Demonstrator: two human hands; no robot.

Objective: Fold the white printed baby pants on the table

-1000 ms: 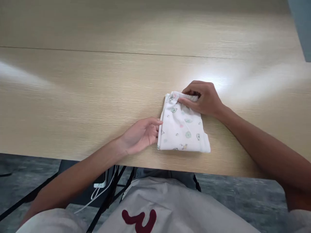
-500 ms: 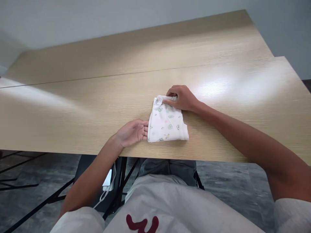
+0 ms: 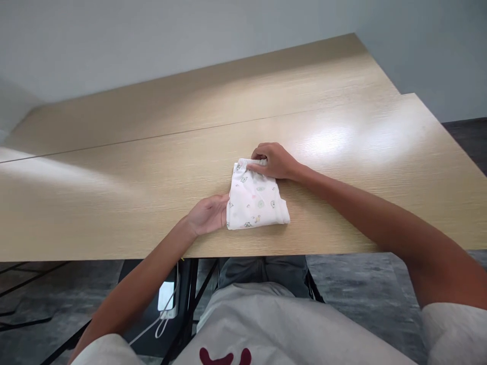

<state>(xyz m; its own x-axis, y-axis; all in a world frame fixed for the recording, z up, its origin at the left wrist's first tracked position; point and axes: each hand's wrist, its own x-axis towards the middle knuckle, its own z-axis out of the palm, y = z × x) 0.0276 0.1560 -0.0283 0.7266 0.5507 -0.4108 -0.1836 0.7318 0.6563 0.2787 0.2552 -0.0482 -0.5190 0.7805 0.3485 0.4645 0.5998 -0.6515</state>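
Note:
Folded white baby pants, printed with small green, pink and dark figures, lie near the table's front edge. Their gathered elastic waistband is on the far side. My right hand pinches this waistband at its right part, thumb on top and fingers curled behind. At the left edge of the pants, my left hand rests palm up, with its outstretched fingers slid under the cloth. The fingertips of the left hand are hidden by the fabric.
A light wood table with a seam running across it stands against a pale wall. Below its front edge, at left, a dark chair bears a white device with a cable.
My left hand has moved farther under the left edge of the pants, covering its fingers. My right hand keeps its pinch on the waistband. The whole view has shifted slightly.

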